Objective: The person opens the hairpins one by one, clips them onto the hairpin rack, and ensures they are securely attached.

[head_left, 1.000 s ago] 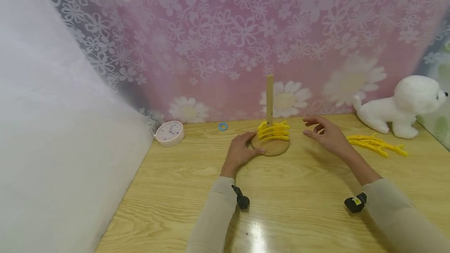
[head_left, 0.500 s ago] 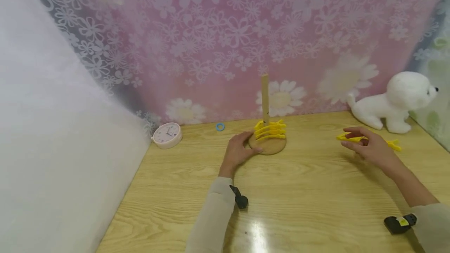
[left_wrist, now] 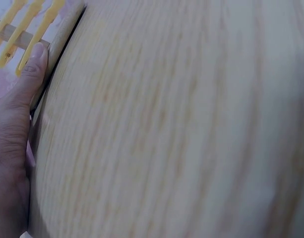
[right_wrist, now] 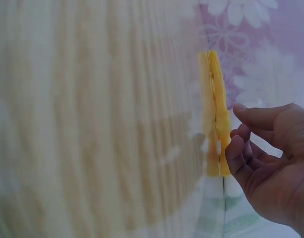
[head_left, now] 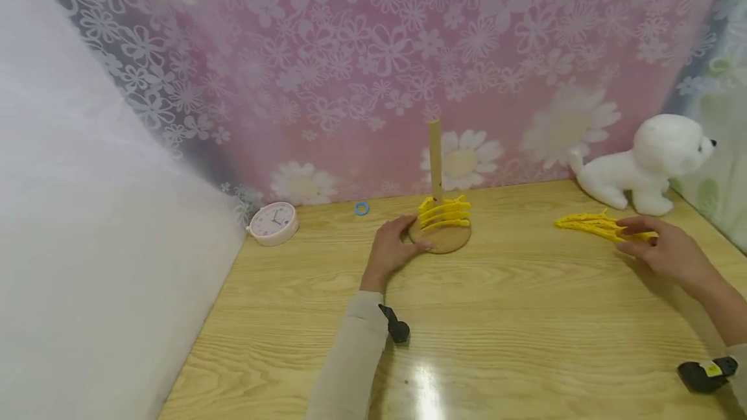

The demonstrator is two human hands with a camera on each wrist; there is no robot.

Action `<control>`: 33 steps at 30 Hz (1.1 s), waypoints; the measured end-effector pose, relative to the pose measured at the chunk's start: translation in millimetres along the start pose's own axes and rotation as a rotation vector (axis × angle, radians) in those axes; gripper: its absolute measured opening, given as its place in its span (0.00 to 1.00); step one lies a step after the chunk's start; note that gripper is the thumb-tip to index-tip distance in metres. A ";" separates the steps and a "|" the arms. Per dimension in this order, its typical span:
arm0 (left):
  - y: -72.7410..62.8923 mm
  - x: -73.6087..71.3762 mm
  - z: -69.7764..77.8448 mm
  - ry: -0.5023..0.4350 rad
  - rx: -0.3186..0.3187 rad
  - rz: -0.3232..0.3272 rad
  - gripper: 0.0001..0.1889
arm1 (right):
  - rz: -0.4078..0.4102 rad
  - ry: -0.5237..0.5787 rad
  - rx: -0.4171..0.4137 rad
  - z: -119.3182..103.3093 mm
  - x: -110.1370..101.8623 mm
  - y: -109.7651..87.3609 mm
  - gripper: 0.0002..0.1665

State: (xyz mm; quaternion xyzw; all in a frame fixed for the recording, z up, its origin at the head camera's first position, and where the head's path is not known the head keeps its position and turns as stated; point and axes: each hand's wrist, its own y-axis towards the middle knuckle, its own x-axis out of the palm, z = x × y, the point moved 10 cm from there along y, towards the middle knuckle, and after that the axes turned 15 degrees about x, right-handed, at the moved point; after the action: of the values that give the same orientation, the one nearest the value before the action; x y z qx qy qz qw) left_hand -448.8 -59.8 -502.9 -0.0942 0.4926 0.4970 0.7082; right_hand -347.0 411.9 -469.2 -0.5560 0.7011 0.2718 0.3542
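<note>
In the head view, a round wooden base (head_left: 443, 246) carries an upright wooden post (head_left: 436, 161). Several thin yellow plastic pieces with forked ends (head_left: 445, 214) are stacked around the post's foot. My left hand (head_left: 390, 251) holds the base by its left edge; the left wrist view shows the thumb along the base's rim (left_wrist: 62, 42). Toward the right, a loose pile of similar yellow pieces (head_left: 583, 223) lies on the table. My right hand (head_left: 677, 253) hovers at its right end, fingers loosely bent. A gap shows between its fingertips and the yellow pieces (right_wrist: 219, 99) in the right wrist view.
A pink round clock (head_left: 274, 223) lies at the table's back left. A small blue ring (head_left: 362, 209) rests near the back edge. The white plush dog (head_left: 636, 174) stands behind the yellow pile, before a flowered pink curtain (head_left: 362, 70).
My right hand has moved right, away from the stand, to the loose yellow pile. The left hand has stayed on the base. The whole view has shifted slightly.
</note>
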 end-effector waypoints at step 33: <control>-0.7 -2.6 -0.1 -0.021 -0.012 -0.004 0.44 | -0.110 -0.060 -0.039 -5.7 15.2 11.6 0.29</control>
State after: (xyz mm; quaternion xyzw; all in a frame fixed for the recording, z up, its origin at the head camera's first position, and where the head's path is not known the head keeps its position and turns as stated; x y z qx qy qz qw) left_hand -448.4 -61.8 -501.1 -0.0942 0.4820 0.4993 0.7138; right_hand -361.4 401.3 -478.1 -0.5922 0.6531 0.2818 0.3786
